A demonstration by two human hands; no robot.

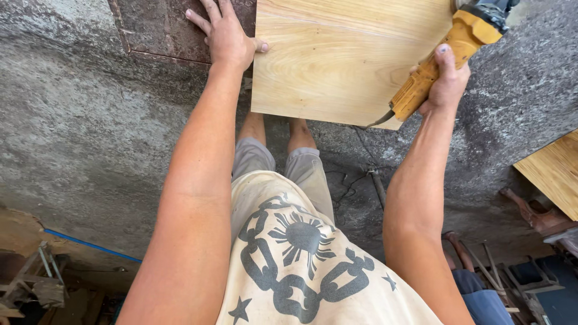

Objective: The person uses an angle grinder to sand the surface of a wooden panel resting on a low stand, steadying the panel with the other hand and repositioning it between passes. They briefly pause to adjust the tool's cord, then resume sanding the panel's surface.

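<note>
A light wooden board [337,57] lies flat on the concrete floor in front of me. My left hand [224,33] rests spread on the floor at the board's left edge, with the thumb touching the wood. My right hand [447,81] grips the yellow body of an angle grinder [448,54] that sits over the board's right side. The grinder's head is cut off by the top edge of the view. Its black cord leaves the handle near the board's lower right corner.
A dark red tile [162,27] lies under my left hand. Another wooden panel [554,171] sits at the right edge. Metal tools and scrap [30,283] lie at lower left; another person's legs [475,283] show at lower right.
</note>
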